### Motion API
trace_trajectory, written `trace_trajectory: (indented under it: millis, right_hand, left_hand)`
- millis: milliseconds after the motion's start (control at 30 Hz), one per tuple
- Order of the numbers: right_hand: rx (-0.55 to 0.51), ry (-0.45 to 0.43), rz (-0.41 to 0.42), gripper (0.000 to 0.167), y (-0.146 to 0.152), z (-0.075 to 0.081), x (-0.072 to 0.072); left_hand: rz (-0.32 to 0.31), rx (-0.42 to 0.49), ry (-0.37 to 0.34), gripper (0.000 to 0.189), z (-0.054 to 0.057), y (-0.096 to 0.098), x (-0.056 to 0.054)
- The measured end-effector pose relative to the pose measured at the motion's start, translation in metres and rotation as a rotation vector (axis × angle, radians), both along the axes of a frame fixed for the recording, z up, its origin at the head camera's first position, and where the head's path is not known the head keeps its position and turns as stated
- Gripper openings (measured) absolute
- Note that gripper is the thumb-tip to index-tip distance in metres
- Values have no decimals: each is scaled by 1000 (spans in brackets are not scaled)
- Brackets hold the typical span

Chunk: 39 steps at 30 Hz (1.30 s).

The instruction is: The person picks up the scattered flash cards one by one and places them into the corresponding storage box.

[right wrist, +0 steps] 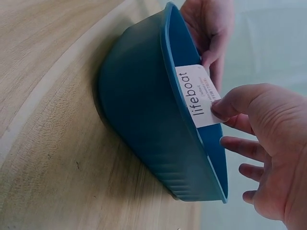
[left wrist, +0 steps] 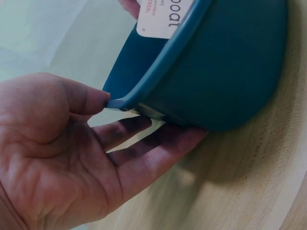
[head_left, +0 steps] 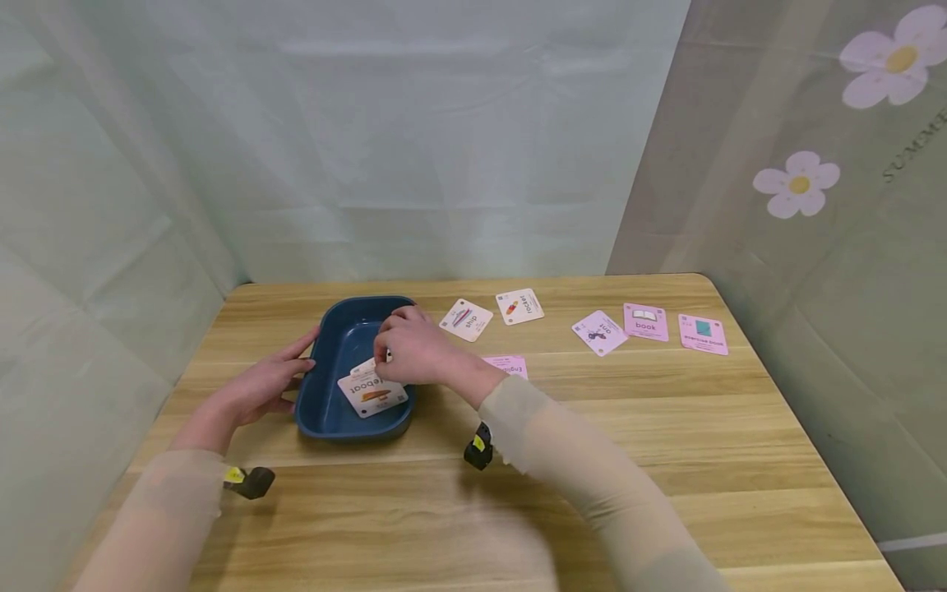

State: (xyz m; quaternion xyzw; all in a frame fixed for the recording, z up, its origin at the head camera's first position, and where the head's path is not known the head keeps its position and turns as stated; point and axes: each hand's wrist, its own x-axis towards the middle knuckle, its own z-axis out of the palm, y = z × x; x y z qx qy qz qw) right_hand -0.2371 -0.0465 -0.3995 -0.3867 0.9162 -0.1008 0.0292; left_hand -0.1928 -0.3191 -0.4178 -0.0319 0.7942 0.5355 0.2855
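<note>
A dark blue plastic bin [head_left: 325, 411] stands on the left part of the table. My left hand [left wrist: 62, 129] holds its left side, thumb at the rim and fingers against the outer wall. Over the bin's opening, my right hand [head_left: 418, 345] pinches a white "lifeboat" card [right wrist: 196, 96] between thumb and forefinger, the other fingers loosely bent. The card tilts within the rim, its orange boat picture facing up. Behind its upper edge shows a sliver of another white card [head_left: 360, 367].
Right of the bin lie a ship card [head_left: 466, 320], a rocket card [head_left: 520, 306] and a pink English card [head_left: 510, 366], partly hidden by the right wrist. Farther right are an ant card [head_left: 598, 333], a book card [head_left: 646, 321] and an exercise book card [head_left: 703, 335]. Curtains hang behind the wooden table [head_left: 629, 436].
</note>
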Motion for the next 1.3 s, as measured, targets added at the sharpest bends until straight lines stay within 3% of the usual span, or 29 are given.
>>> trace_trajectory:
  millis: [367, 700, 1033, 1300]
  right_hand:
    - [-37, -44, -44, 24, 4, 0, -2]
    - [-78, -52, -62, 28, 11, 5, -2]
    - [-123, -64, -59, 57, 20, 10, -2]
    - [-159, -39, -49, 66, 30, 15, -2]
  left_hand:
    - [18, -4, -5, 66, -1, 1, -1]
    - [23, 6, -6, 65, 0, 2, 1]
    - [22, 1, -6, 65, 0, 2, 1]
    - [23, -3, -5, 65, 0, 2, 1]
